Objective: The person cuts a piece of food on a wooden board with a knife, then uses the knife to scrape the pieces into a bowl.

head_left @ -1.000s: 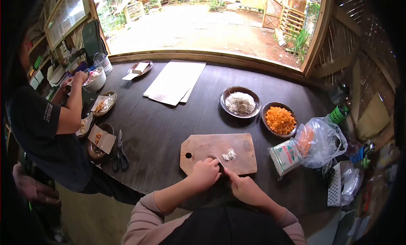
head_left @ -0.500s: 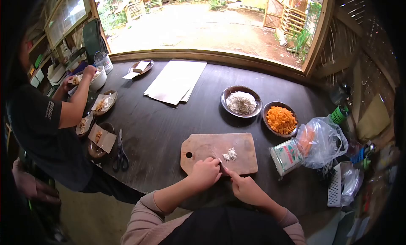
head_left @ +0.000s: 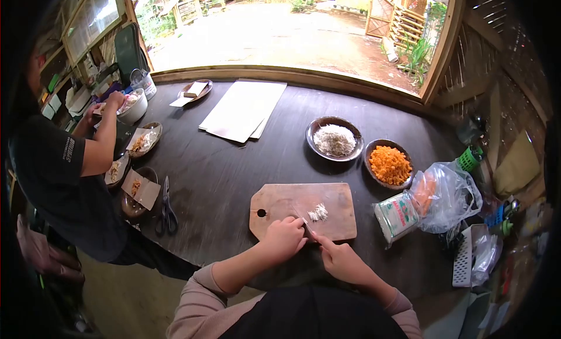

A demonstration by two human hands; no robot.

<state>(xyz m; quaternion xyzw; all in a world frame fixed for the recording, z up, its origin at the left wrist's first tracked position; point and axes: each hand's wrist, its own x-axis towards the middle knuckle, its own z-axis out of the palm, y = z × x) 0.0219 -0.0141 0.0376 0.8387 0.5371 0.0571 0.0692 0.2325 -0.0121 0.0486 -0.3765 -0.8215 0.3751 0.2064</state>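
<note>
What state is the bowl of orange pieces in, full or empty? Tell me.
Full: the bowl holds a heap of orange diced pieces rising above its rim.

Single head-worn view, wide-angle, looking forward and down from near edge of dark table. Cutting board close below lens, central; open window beyond table's far edge; second person at table's left.

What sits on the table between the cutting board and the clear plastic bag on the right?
A white packet with green and red print lies between the cutting board and the plastic bag, seen in the head view.
</note>
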